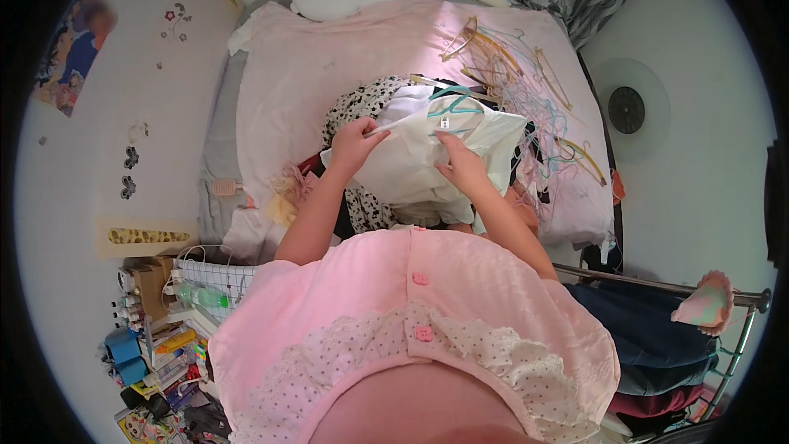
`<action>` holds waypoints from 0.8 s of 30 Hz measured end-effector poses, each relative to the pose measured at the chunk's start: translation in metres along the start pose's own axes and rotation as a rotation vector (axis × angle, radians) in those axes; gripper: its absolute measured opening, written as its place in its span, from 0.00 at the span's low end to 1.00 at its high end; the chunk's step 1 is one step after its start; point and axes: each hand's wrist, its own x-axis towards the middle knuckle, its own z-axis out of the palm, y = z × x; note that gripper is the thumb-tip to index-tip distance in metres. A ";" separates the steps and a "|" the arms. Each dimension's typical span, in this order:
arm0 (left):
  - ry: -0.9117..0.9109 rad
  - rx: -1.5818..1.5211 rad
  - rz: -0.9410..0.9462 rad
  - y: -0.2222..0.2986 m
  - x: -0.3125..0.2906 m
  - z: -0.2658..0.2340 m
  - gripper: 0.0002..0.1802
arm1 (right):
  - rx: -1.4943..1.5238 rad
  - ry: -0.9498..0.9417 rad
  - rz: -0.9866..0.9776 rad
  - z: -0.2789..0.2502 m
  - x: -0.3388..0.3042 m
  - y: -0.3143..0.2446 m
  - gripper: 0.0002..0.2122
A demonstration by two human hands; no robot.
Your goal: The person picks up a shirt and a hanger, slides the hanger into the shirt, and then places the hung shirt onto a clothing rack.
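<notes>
A white shirt (403,166) is spread in front of me over a pile of clothes on the bed. Inside its neckline is a teal clothes hanger (457,103), its hook end sticking out at the far side. My left hand (358,145) pinches the shirt's left edge between thumb and fingers. On the right half, my right hand (462,166) rests against the cloth just below the neck opening, with thumb and forefinger apart. A small label shows at the collar. Under the shirt lies a white garment with black spots (362,107); the rest of the pile is mostly covered.
Many loose hangers (526,90) lie tangled on the right of the pink-covered bed (279,82). A hairbrush (225,187) is at the bed's left. Dark clothes (649,325) hang from a metal rail at lower right. A white wire basket (222,279) and cluttered items stand at lower left.
</notes>
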 end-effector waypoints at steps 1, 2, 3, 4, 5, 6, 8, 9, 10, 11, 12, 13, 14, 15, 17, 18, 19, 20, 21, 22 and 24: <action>0.007 0.028 -0.012 0.003 0.002 0.003 0.12 | -0.044 -0.020 0.029 -0.001 0.004 0.000 0.14; 0.013 0.057 -0.023 0.005 0.004 0.006 0.12 | -0.043 -0.025 0.029 0.002 0.007 0.008 0.14; 0.013 0.057 -0.024 0.005 0.008 0.010 0.12 | -0.116 -0.052 0.007 0.004 0.012 0.017 0.13; 0.043 0.094 -0.024 0.002 0.011 0.014 0.12 | -0.188 -0.079 -0.014 0.005 0.015 0.025 0.12; 0.070 0.131 -0.025 -0.001 0.015 0.019 0.13 | -0.186 -0.079 -0.012 0.005 0.015 0.034 0.12; 0.073 0.130 -0.022 -0.003 0.018 0.021 0.13 | -0.168 -0.099 -0.053 0.002 0.016 0.038 0.11; 0.049 0.222 0.002 -0.008 0.025 0.027 0.14 | -0.152 -0.117 -0.092 -0.001 0.016 0.051 0.09; 0.047 0.222 0.003 -0.016 0.030 0.036 0.14 | 0.031 -0.194 0.008 0.000 0.017 0.063 0.08; 0.012 0.224 0.006 -0.025 0.032 0.046 0.14 | 0.217 -0.272 0.108 0.000 0.019 0.069 0.08; -0.023 0.225 0.009 -0.035 0.035 0.056 0.15 | 0.218 -0.275 0.111 0.000 0.021 0.074 0.08; -0.031 0.225 0.003 -0.042 0.036 0.065 0.15 | 0.330 -0.310 0.200 0.000 0.022 0.077 0.10; -0.058 0.285 0.023 -0.048 0.036 0.073 0.14 | 0.441 -0.345 0.290 0.000 0.023 0.080 0.11; -0.083 0.344 0.042 -0.055 0.035 0.081 0.13 | 0.444 -0.351 0.297 0.002 0.026 0.085 0.11; -0.091 0.341 0.040 -0.056 0.036 0.090 0.13 | 0.544 -0.358 0.389 0.002 0.032 0.091 0.11; 0.327 0.478 0.463 -0.057 0.037 0.107 0.14 | 0.642 -0.366 0.485 0.004 0.037 0.100 0.12; 0.327 0.479 0.456 -0.054 0.036 0.114 0.14 | 0.727 -0.332 0.538 0.007 0.042 0.100 0.11; 0.213 0.319 0.365 -0.046 0.035 0.118 0.13 | 0.812 -0.297 0.589 0.009 0.047 0.098 0.10; 0.103 0.159 0.273 -0.037 0.032 0.123 0.12 | 0.892 -0.330 0.627 0.010 0.052 0.097 0.08; 0.106 0.162 0.266 -0.025 0.026 0.127 0.12 | 0.895 -0.339 0.626 0.012 0.054 0.096 0.08; 0.014 0.056 0.150 -0.010 0.017 0.131 0.12 | 0.964 -0.382 0.661 0.014 0.057 0.094 0.07; -0.064 -0.047 0.028 -0.003 0.013 0.144 0.11 | 1.032 -0.440 0.691 0.019 0.062 0.089 0.07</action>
